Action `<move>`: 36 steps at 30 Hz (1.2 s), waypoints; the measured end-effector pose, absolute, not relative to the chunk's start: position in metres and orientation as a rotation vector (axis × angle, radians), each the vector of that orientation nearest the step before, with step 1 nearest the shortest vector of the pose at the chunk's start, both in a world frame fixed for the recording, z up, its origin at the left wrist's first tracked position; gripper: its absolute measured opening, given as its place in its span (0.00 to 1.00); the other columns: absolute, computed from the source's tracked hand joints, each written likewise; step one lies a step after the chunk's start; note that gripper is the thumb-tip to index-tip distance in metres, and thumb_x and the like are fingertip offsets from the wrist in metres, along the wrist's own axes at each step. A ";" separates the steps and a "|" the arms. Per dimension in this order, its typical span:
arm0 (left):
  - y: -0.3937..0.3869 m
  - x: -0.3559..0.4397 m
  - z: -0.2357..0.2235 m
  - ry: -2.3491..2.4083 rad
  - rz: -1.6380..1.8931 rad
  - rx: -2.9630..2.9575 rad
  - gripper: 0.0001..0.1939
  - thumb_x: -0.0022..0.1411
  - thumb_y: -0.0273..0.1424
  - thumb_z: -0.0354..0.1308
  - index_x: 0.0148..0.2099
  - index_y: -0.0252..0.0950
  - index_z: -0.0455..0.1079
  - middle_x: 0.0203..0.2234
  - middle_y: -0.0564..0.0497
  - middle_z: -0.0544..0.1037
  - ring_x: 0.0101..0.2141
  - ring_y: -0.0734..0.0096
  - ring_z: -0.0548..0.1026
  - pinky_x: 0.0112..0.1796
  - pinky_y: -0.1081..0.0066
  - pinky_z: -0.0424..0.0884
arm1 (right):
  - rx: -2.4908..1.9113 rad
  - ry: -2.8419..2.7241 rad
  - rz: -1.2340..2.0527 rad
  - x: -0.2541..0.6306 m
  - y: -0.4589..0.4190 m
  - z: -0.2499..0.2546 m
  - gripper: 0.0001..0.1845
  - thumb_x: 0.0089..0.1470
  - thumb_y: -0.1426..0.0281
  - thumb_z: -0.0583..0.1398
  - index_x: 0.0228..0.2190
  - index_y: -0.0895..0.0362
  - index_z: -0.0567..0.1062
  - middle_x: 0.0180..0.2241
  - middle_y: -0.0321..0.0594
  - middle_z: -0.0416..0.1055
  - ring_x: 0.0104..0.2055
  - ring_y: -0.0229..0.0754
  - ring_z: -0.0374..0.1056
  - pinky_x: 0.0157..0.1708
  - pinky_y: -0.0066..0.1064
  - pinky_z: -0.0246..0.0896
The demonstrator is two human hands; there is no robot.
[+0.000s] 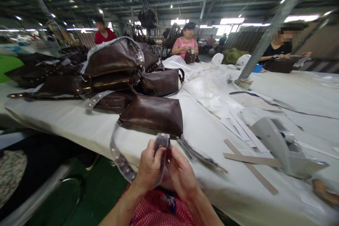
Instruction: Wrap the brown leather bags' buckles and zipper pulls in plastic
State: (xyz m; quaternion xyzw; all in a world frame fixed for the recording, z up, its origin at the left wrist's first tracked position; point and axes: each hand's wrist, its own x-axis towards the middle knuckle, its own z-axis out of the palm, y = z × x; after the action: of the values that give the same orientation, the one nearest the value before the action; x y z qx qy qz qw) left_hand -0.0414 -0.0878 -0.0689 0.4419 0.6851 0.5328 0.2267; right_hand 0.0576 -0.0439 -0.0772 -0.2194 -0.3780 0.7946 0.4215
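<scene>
A dark brown leather handbag [155,113] lies on the white-covered table [79,127] just beyond my hands. Its studded strap, wrapped in clear plastic [119,159], loops down off the table's edge and up into my hands. My left hand [148,167] is closed on the folded strap end [162,141], thumb on its front. My right hand [181,173] faces it, fingers curled and pinching the same strap from the right side. Both hands hover over my lap, just before the table edge.
A pile of several brown handbags [113,74] fills the table's left. Cardboard strips [251,164] and a grey tape dispenser [280,148] lie to the right, white sheets [214,91] behind. A slanting metal post [275,21] rises from the table. Three other people sit across.
</scene>
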 end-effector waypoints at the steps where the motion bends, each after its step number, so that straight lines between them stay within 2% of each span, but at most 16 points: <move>1: -0.086 -0.043 -0.062 1.798 1.486 1.160 0.09 0.63 0.39 0.53 0.36 0.38 0.63 0.24 0.54 0.73 0.27 0.69 0.74 0.31 0.71 0.68 | -0.560 -1.068 1.909 0.060 -0.042 -0.078 0.21 0.58 0.57 0.57 0.47 0.55 0.78 0.48 0.46 0.75 0.51 0.50 0.70 0.50 0.44 0.66; 3: -0.084 -0.047 -0.052 1.569 1.465 1.012 0.13 0.61 0.42 0.55 0.38 0.38 0.62 0.23 0.55 0.73 0.24 0.70 0.74 0.28 0.71 0.70 | -0.656 -1.348 1.604 0.068 -0.037 -0.082 0.19 0.60 0.60 0.56 0.47 0.54 0.77 0.50 0.45 0.74 0.53 0.50 0.69 0.52 0.46 0.65; 5: -0.083 -0.053 -0.045 1.409 1.380 0.861 0.17 0.58 0.45 0.57 0.40 0.37 0.61 0.21 0.55 0.74 0.19 0.71 0.74 0.22 0.73 0.69 | -0.740 -1.593 1.129 0.080 -0.030 -0.083 0.14 0.60 0.65 0.56 0.44 0.53 0.79 0.49 0.46 0.74 0.52 0.49 0.69 0.53 0.46 0.64; 8: -0.084 -0.064 -0.037 1.303 1.203 0.792 0.20 0.56 0.45 0.60 0.40 0.36 0.62 0.20 0.54 0.75 0.17 0.73 0.73 0.19 0.77 0.67 | -0.600 -1.878 0.462 0.101 -0.017 -0.077 0.14 0.58 0.74 0.58 0.43 0.52 0.79 0.47 0.46 0.75 0.49 0.47 0.71 0.49 0.43 0.66; 10: -0.084 -0.069 -0.032 1.219 1.097 0.809 0.19 0.56 0.44 0.61 0.40 0.35 0.63 0.19 0.53 0.76 0.16 0.75 0.73 0.18 0.78 0.67 | -0.414 -2.053 0.179 0.112 -0.010 -0.068 0.17 0.58 0.77 0.58 0.46 0.51 0.78 0.47 0.45 0.76 0.47 0.46 0.71 0.45 0.40 0.68; 12: -0.085 -0.072 -0.027 1.150 1.023 0.822 0.18 0.56 0.42 0.62 0.40 0.35 0.64 0.19 0.54 0.76 0.16 0.76 0.72 0.18 0.80 0.66 | -0.262 -2.205 0.024 0.119 -0.005 -0.058 0.16 0.59 0.76 0.57 0.46 0.50 0.77 0.45 0.43 0.77 0.44 0.44 0.72 0.42 0.37 0.67; 17: -0.086 -0.069 -0.023 1.136 0.938 0.856 0.15 0.58 0.41 0.59 0.40 0.35 0.63 0.19 0.54 0.75 0.16 0.77 0.72 0.17 0.81 0.65 | -0.126 -2.393 -0.055 0.121 0.000 -0.047 0.13 0.63 0.73 0.54 0.41 0.51 0.78 0.41 0.40 0.78 0.37 0.41 0.71 0.33 0.34 0.62; 21: -0.086 -0.059 -0.025 1.334 0.951 0.938 0.12 0.60 0.39 0.55 0.37 0.37 0.59 0.18 0.56 0.73 0.16 0.74 0.71 0.16 0.79 0.64 | -0.292 -2.283 0.032 0.108 -0.003 -0.059 0.14 0.63 0.74 0.52 0.30 0.54 0.76 0.29 0.40 0.76 0.29 0.39 0.67 0.31 0.33 0.60; 23: -0.087 -0.054 -0.026 1.403 0.951 0.961 0.10 0.61 0.38 0.53 0.38 0.38 0.58 0.17 0.58 0.71 0.15 0.73 0.70 0.15 0.78 0.63 | -0.427 -2.169 0.113 0.100 -0.006 -0.068 0.13 0.62 0.74 0.52 0.29 0.55 0.74 0.26 0.39 0.73 0.28 0.40 0.66 0.30 0.32 0.61; 25: -0.088 -0.051 -0.028 1.439 0.981 1.004 0.08 0.61 0.36 0.52 0.38 0.38 0.58 0.18 0.59 0.69 0.16 0.74 0.69 0.18 0.77 0.64 | -0.511 -2.078 0.165 0.092 -0.009 -0.077 0.10 0.61 0.74 0.53 0.35 0.56 0.74 0.28 0.41 0.73 0.30 0.42 0.68 0.31 0.33 0.63; 27: -0.089 -0.050 -0.032 1.476 1.049 1.084 0.07 0.59 0.33 0.55 0.35 0.38 0.59 0.21 0.59 0.67 0.21 0.76 0.69 0.22 0.77 0.65 | -0.549 -2.041 0.170 0.087 -0.011 -0.083 0.12 0.61 0.75 0.52 0.42 0.58 0.73 0.30 0.43 0.73 0.32 0.43 0.69 0.32 0.34 0.64; 29: -0.090 -0.050 -0.036 1.490 1.108 1.124 0.07 0.58 0.32 0.56 0.34 0.37 0.59 0.23 0.59 0.65 0.24 0.77 0.67 0.25 0.77 0.65 | -0.554 -2.067 0.136 0.085 -0.013 -0.085 0.15 0.62 0.75 0.50 0.45 0.58 0.74 0.28 0.42 0.72 0.31 0.43 0.67 0.32 0.34 0.63; 32: -0.092 -0.052 -0.039 1.501 1.111 1.140 0.08 0.59 0.33 0.56 0.34 0.37 0.60 0.24 0.59 0.64 0.26 0.76 0.65 0.27 0.76 0.64 | -0.495 -2.181 -0.005 0.087 -0.011 -0.079 0.14 0.62 0.74 0.52 0.41 0.56 0.77 0.25 0.40 0.69 0.29 0.42 0.64 0.31 0.34 0.60; 36: -0.091 -0.049 -0.037 1.495 1.046 1.171 0.08 0.58 0.32 0.57 0.33 0.37 0.59 0.25 0.59 0.65 0.26 0.77 0.66 0.27 0.77 0.64 | -0.319 -2.237 -0.117 0.094 -0.002 -0.069 0.13 0.62 0.75 0.53 0.33 0.54 0.77 0.34 0.42 0.74 0.40 0.44 0.68 0.42 0.37 0.63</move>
State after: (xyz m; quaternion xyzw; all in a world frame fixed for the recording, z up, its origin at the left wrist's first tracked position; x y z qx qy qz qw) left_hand -0.0490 -0.0911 -0.0365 0.4772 0.6094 0.4266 0.4679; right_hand 0.0935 -0.0020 -0.0695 -0.1278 -0.8946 -0.0466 0.4256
